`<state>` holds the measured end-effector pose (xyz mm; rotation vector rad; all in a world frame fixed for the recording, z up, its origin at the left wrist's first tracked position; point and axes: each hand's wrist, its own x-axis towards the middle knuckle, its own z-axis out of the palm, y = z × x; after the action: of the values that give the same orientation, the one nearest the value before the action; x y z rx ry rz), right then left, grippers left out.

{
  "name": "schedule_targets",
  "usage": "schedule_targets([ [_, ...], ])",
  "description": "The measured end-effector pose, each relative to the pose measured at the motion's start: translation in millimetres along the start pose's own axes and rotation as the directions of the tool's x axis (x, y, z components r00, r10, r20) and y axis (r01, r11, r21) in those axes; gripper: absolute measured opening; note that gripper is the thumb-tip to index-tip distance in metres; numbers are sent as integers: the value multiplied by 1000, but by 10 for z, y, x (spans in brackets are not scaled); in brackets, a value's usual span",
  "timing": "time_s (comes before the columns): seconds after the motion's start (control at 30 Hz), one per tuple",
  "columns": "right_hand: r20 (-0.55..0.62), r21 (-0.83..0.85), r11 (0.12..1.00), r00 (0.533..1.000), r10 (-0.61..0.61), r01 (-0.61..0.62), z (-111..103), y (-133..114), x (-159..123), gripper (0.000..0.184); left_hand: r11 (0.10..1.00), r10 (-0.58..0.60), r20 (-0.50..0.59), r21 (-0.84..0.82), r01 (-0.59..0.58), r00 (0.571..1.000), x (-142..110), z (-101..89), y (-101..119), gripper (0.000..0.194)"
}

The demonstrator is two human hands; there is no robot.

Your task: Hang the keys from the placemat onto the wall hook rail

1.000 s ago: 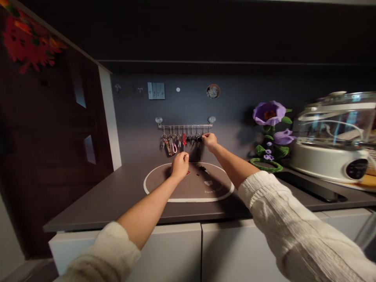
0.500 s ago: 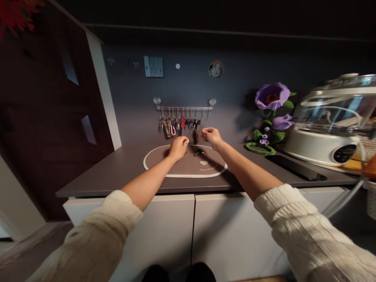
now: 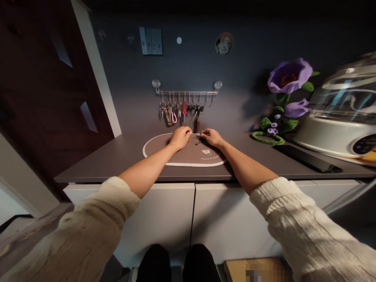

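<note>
While low over the mat (image 3: 158, 153), both hands (image 3: 180, 138) (image 3: 212, 138) knuckles-up, fingers bent inward, any pinch unclear.

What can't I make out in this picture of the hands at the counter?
All in the head view:
- What the left hand holds, if anything: its own back hides the palm.
- Whether the right hand grips any of the small dark items beside it: too small and shadowed.
- Lettering on the mat: blurred.
- The white appliance: cut off by the right edge.
- The tan box: cut off below, partly pixelated.
</note>
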<state>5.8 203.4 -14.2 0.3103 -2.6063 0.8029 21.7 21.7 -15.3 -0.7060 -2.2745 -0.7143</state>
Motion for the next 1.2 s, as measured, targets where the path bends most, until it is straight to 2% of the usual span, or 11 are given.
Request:
schedule_targets([
  [0.23, 64, -44, 999, 998, -28, 31, 50, 8, 28, 18, 999, -28, 32, 21, 28, 999, -6, -9, 29, 18],
  [0.43, 40, -45, 999, 999, -6, 8, 55, -8, 36, 16, 999, -34, 40, 25, 33, 999, 5, 7, 18, 17],
  [0.57, 16, 40, 999, 1000, 21, -21, 45, -2, 25, 17, 999, -31, 46, 23, 30, 998, 12, 22, 4, 17],
  [0.67, 24, 173, 984, 998, 49, -53, 45, -1, 17, 16, 999, -22, 43, 27, 20, 999, 11, 29, -2, 17],
  [0.77, 48, 368, 925, 995, 86, -97, 40, -26, 9, 15, 1000, -24, 40, 21, 23, 999, 8, 29, -4, 17],
  [0.9, 91, 573, 802, 986, 140, -167, 1, -88, 0, 10, 999, -36, 40, 12, 35, 999, 11, 33, -7, 17],
  [1.07, 56, 720, 681, 990, 132, -131, -53, -127, 4, 5, 999, -31, 35, 17, 31, 999, 22, 53, -10, 17],
  [1.2, 40, 773, 626, 993, 110, -100, -79, -129, 3, 10, 1000, -25, 29, 20, 24, 999, 19, 53, 6, 17],
])
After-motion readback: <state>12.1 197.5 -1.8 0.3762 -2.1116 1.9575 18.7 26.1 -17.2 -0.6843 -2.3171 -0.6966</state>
